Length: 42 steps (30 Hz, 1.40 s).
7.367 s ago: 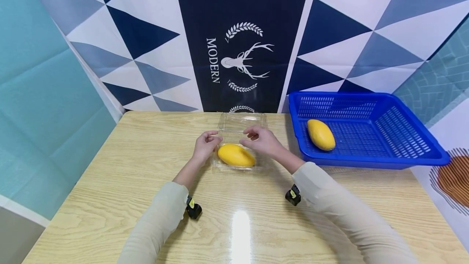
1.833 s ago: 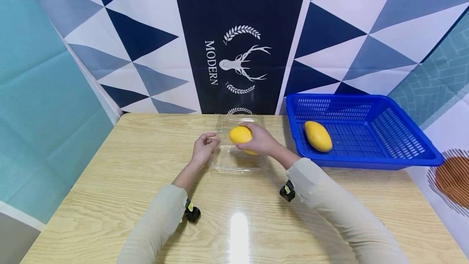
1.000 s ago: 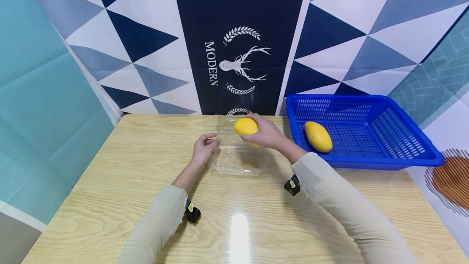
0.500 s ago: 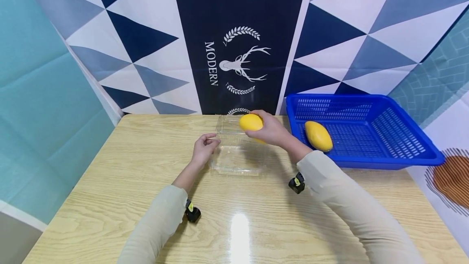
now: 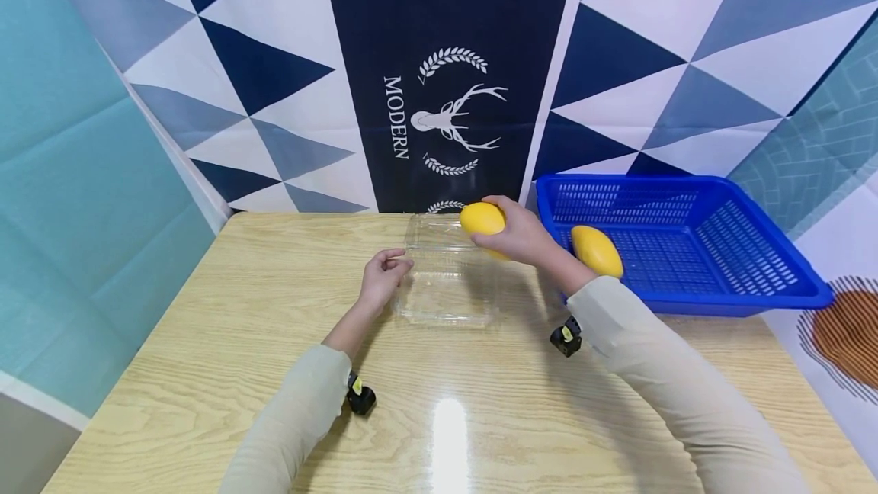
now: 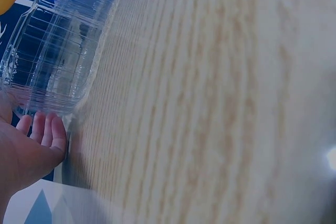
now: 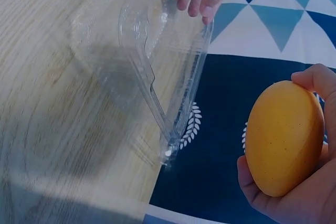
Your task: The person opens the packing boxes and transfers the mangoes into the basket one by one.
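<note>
My right hand grips a yellow mango, raised over the right side of a clear plastic clamshell box. In the right wrist view, the mango sits between thumb and fingers, with small dark specks on its skin. The box lies on the table with its lid folded back toward the wall, and nothing lies in its base. At the box's left edge my left hand holds the rim between thumb and fingers; in the left wrist view its fingertips are right at the box's end wall.
A blue perforated plastic basket stands at the back right, close to the right forearm. Another mango lies in its left part. The wooden table ends at a patterned cloth backdrop.
The mango lay in the box earlier; my right hand took hold of it, lifted it out and moved it up and right toward the basket. My left hand stays at the box's edge.
</note>
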Each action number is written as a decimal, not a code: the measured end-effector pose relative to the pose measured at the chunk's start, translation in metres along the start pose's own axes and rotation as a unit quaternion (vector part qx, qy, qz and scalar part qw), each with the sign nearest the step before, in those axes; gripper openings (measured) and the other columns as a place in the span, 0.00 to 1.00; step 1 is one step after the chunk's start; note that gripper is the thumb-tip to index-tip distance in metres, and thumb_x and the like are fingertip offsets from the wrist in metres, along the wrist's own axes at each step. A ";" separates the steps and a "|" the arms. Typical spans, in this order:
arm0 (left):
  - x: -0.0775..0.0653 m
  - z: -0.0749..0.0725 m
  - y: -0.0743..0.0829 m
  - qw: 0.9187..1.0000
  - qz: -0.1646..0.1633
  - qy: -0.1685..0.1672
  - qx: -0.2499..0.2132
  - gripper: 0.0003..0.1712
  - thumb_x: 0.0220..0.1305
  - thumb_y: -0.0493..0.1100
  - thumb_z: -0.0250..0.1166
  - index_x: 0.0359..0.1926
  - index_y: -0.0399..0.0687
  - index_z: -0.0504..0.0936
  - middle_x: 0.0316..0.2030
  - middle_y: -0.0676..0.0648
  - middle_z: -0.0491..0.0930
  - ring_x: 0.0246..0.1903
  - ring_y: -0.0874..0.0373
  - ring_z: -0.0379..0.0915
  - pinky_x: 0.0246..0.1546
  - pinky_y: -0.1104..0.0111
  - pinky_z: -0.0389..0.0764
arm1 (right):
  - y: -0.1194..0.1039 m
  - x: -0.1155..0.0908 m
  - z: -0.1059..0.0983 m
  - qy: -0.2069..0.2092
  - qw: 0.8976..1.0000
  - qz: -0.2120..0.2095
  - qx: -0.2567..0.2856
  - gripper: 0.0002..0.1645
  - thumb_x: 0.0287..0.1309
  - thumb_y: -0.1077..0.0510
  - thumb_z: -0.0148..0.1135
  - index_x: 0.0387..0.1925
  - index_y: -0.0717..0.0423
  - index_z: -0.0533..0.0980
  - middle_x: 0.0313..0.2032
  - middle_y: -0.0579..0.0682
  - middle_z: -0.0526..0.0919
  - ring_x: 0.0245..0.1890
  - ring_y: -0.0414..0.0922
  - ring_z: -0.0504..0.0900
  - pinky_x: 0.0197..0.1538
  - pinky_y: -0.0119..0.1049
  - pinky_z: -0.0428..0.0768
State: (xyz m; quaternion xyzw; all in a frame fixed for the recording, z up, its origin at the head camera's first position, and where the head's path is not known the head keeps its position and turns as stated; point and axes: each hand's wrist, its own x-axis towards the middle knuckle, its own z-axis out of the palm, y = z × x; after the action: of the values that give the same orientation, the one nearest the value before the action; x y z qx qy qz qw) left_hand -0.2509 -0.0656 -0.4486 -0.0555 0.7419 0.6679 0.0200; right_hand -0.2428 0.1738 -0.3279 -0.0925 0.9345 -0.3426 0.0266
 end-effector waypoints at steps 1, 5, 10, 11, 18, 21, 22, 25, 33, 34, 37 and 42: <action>0.000 0.000 0.000 1.000 0.001 -0.001 0.001 0.22 0.60 0.38 0.63 0.55 0.36 0.74 0.32 0.51 0.75 0.22 0.66 0.66 0.23 0.78 0.68 | 0.000 0.000 -0.001 0.001 1.000 0.002 0.000 0.44 0.50 0.45 0.64 0.66 0.53 0.59 0.57 0.55 0.71 0.47 0.52 0.72 0.52 0.48 0.74; 0.001 -0.001 -0.001 1.000 0.004 -0.003 0.004 0.22 0.61 0.39 0.63 0.55 0.37 0.74 0.32 0.51 0.75 0.23 0.65 0.67 0.23 0.77 0.68 | 0.001 -0.001 -0.004 0.004 1.000 0.007 -0.001 0.44 0.50 0.44 0.64 0.66 0.53 0.59 0.57 0.56 0.72 0.46 0.52 0.72 0.52 0.48 0.74; 0.000 -0.002 -0.001 1.000 0.009 -0.007 0.010 0.21 0.61 0.40 0.63 0.55 0.37 0.74 0.32 0.51 0.74 0.25 0.63 0.67 0.24 0.77 0.69 | 0.004 0.000 -0.005 0.009 1.000 0.003 -0.010 0.44 0.50 0.43 0.63 0.66 0.53 0.59 0.56 0.55 0.72 0.45 0.51 0.73 0.50 0.46 0.74; 0.000 -0.002 -0.001 1.000 0.009 -0.007 0.009 0.21 0.61 0.40 0.63 0.55 0.37 0.74 0.32 0.51 0.74 0.25 0.63 0.67 0.24 0.77 0.69 | 0.005 0.000 -0.006 0.009 1.000 0.003 -0.011 0.44 0.50 0.43 0.63 0.66 0.53 0.59 0.56 0.55 0.72 0.45 0.51 0.73 0.50 0.46 0.74; 0.000 -0.002 0.000 1.000 0.005 -0.003 0.009 0.21 0.60 0.40 0.63 0.54 0.38 0.75 0.32 0.51 0.74 0.24 0.65 0.68 0.24 0.77 0.70 | 0.008 0.000 -0.011 0.014 1.000 0.008 -0.015 0.45 0.50 0.44 0.63 0.67 0.52 0.59 0.57 0.55 0.72 0.46 0.52 0.72 0.50 0.47 0.75; 0.000 -0.002 0.000 1.000 0.002 -0.005 0.005 0.22 0.60 0.41 0.64 0.54 0.38 0.75 0.32 0.52 0.74 0.25 0.65 0.68 0.25 0.78 0.69 | 0.010 0.000 -0.013 0.020 1.000 0.011 -0.019 0.45 0.50 0.43 0.63 0.67 0.52 0.59 0.58 0.56 0.71 0.46 0.52 0.72 0.50 0.48 0.75; 0.000 -0.002 0.000 1.000 0.001 -0.006 0.005 0.22 0.60 0.41 0.64 0.55 0.38 0.74 0.32 0.52 0.74 0.25 0.65 0.68 0.25 0.78 0.69 | 0.010 0.000 -0.013 0.022 0.999 0.012 -0.021 0.45 0.50 0.43 0.63 0.67 0.52 0.59 0.58 0.56 0.71 0.46 0.52 0.72 0.50 0.48 0.75; -0.001 -0.003 0.000 1.000 0.001 -0.008 0.006 0.22 0.60 0.41 0.63 0.55 0.38 0.74 0.32 0.52 0.74 0.26 0.64 0.68 0.24 0.77 0.69 | 0.012 -0.001 -0.015 0.027 0.999 0.015 -0.025 0.45 0.50 0.43 0.63 0.67 0.52 0.59 0.58 0.56 0.71 0.47 0.52 0.72 0.50 0.48 0.75; -0.001 -0.003 0.000 1.000 0.004 -0.006 0.011 0.21 0.60 0.41 0.63 0.54 0.39 0.74 0.31 0.52 0.75 0.24 0.65 0.68 0.23 0.76 0.69 | 0.013 -0.002 -0.022 0.039 0.998 0.024 -0.035 0.45 0.51 0.43 0.62 0.67 0.53 0.59 0.60 0.57 0.70 0.48 0.53 0.71 0.51 0.50 0.74; -0.001 -0.003 -0.001 1.000 0.004 -0.006 0.011 0.22 0.60 0.41 0.64 0.54 0.38 0.74 0.31 0.52 0.75 0.24 0.65 0.67 0.23 0.76 0.68 | 0.013 -0.002 -0.023 0.041 0.998 0.024 -0.036 0.45 0.51 0.44 0.62 0.67 0.53 0.59 0.60 0.57 0.70 0.48 0.54 0.71 0.52 0.50 0.74; -0.001 -0.003 -0.001 1.000 0.003 -0.005 0.009 0.22 0.60 0.41 0.64 0.54 0.38 0.75 0.31 0.52 0.74 0.24 0.65 0.68 0.23 0.76 0.69 | 0.014 -0.002 -0.026 0.046 0.998 0.024 -0.037 0.44 0.51 0.44 0.62 0.67 0.53 0.59 0.60 0.58 0.69 0.49 0.54 0.71 0.52 0.51 0.74; 0.000 -0.003 0.000 1.000 0.005 -0.006 0.005 0.21 0.60 0.40 0.63 0.54 0.39 0.75 0.31 0.52 0.74 0.25 0.63 0.68 0.24 0.76 0.69 | 0.016 -0.003 -0.031 0.048 0.998 0.033 -0.035 0.44 0.52 0.45 0.62 0.67 0.54 0.58 0.59 0.59 0.69 0.49 0.55 0.71 0.52 0.52 0.74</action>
State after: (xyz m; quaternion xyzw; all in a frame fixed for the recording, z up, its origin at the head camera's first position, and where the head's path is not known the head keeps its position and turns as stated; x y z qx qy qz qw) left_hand -0.2504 -0.0682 -0.4488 -0.0480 0.7452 0.6648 0.0216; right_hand -0.2457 0.2062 -0.3141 -0.0459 0.9488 -0.3124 -0.0106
